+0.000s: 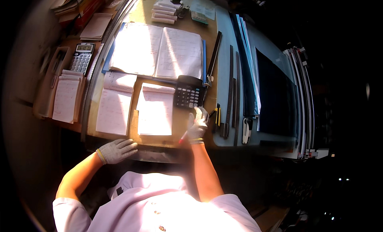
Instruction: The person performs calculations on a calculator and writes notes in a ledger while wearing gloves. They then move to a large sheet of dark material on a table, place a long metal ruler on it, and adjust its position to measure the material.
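The right hand [198, 126] grips a red pen [183, 138] just below the calculator [188, 91]. The left hand [117, 150] rests loosely curled and empty on the counter [180, 126] edge. This looks like figuring between keying and writing; the notepad [154, 110] lies close by.

Two calculators [189, 92] [81, 58], two gloved hands [117, 150] [198, 126], one open binder [157, 51], two notepads [115, 102] [155, 109], one red pen [183, 138].

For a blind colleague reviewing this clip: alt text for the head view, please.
A person's gloved right hand holds a red pen beside a black calculator, while the gloved left hand rests on the desk edge below open notebooks.
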Demonstrator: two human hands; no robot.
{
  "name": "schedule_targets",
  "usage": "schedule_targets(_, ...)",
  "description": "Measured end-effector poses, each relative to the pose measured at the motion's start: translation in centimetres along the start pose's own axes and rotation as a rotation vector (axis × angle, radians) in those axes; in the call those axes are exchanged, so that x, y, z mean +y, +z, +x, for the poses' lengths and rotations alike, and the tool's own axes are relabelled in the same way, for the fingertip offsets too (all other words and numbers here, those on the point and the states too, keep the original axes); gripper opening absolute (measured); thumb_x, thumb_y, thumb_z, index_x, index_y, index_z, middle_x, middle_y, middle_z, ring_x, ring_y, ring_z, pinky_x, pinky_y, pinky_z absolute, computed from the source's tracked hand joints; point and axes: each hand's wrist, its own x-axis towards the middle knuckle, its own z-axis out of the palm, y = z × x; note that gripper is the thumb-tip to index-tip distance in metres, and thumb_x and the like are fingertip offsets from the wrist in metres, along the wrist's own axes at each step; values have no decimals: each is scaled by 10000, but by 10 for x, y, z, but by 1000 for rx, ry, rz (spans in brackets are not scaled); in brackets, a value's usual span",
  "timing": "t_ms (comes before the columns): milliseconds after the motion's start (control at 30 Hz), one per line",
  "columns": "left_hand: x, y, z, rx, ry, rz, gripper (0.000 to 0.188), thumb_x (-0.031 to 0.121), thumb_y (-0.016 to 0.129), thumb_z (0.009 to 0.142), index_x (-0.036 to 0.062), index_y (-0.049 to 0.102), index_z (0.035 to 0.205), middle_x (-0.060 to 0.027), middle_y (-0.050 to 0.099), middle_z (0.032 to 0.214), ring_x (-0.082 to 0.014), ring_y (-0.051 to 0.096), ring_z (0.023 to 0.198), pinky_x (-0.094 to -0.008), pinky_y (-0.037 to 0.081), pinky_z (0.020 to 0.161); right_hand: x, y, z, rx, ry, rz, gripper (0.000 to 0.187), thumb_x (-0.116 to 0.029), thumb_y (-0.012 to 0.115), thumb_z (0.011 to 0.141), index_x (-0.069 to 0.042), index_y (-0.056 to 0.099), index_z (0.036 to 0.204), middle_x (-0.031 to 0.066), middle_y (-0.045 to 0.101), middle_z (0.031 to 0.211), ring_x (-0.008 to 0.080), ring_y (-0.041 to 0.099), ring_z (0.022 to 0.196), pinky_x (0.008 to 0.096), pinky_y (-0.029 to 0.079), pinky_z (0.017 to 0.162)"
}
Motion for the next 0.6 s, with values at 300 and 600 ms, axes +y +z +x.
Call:
schedule_targets(300,3,-12,9,-54,24,30,552,231,706,815,113,637,1350,-117,570,1453,-335,527,1358,-473,441,1119,61,-89,-146,-15,157,-294,279,-216,666,938,-68,625,705,144,606,707,386,604,656,498,473,597)
schedule_targets(600,27,0,35,-200,163,138,674,360,802,742,111,633,1345,-142,488,1508,-355,432,1412,-531,368,1147,88,-103,-147,116,300,-496,348,-367,635,976,-133,575,726,78,603,736,306,643,716,438,531,658)
